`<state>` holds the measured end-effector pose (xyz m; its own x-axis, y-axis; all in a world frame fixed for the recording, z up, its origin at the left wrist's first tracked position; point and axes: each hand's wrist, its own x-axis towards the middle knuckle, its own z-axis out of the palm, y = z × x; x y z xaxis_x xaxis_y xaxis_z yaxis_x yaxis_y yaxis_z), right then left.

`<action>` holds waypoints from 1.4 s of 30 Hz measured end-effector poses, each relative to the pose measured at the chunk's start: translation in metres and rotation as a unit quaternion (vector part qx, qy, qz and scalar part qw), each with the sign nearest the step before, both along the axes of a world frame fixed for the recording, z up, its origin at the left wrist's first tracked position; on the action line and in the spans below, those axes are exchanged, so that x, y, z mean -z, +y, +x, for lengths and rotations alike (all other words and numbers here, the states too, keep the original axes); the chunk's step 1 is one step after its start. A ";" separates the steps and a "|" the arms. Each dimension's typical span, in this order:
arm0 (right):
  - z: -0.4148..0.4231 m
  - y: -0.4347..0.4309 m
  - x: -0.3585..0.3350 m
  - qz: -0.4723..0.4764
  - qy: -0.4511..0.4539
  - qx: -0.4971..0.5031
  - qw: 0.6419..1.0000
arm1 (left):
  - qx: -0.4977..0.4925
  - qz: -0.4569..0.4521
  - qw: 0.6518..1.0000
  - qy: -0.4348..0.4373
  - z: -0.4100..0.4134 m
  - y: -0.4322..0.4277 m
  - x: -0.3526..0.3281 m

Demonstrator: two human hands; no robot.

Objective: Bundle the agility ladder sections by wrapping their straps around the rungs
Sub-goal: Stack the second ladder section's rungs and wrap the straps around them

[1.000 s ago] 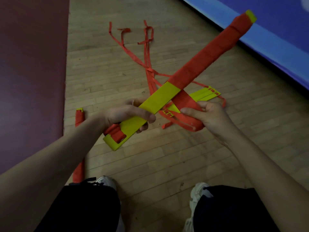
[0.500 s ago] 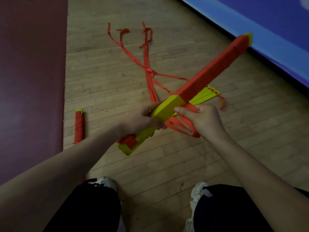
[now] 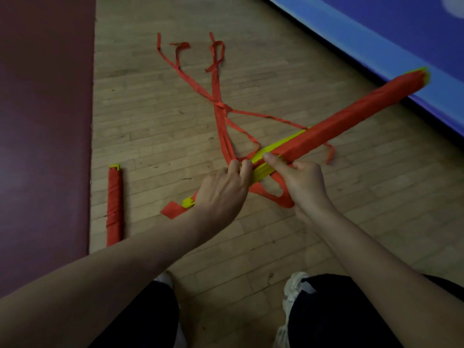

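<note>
A rung bundle point(image 3: 351, 121) is held above the wooden floor point(image 3: 150, 126), slanted from low on the left to high on the right. Its far end, where a sliver of yellow shows, is seen against the edge of a blue mat point(image 3: 376, 33). The upper stretch is wound tightly in red, while the yellow rungs point(image 3: 261, 169) are left bare between the two hands.

The left grip point(image 3: 223, 189) is closed round the bare yellow part, with the fingers curled over its top. Below this hand a short yellow tip and a flat red strap end point(image 3: 173, 209) stick out.

The right grip point(image 3: 301, 182) is closed on the red strap point(image 3: 283, 199), whose slack loops hang beneath the palm. The thumb is stretched forward and laid on the bundle just where the red winding stops.

From the hands, loose strap tails point(image 3: 218, 116) are trailed across the floor toward its far edge, crossed over one another and curled at the ends.

A finished bundle point(image 3: 114, 207), fully wound in red, is laid along the floor's left edge, just beside a dark red mat point(image 3: 45, 121). White shoes point(image 3: 296, 282) are seen at the near edge.
</note>
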<state>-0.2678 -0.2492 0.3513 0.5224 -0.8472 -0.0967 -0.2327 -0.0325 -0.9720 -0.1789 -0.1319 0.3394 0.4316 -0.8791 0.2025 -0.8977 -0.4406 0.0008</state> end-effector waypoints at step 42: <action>-0.014 -0.005 -0.009 0.099 0.000 -0.188 0.977 | -0.083 -0.025 0.683 0.725 0.055 0.027 -0.045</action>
<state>-0.2813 -0.2538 0.3606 0.7932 -0.5598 -0.2396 -0.2412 0.0725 -0.9678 -0.1236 -0.1047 0.3839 0.3040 -0.8012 -0.5154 0.1248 -0.5028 0.8553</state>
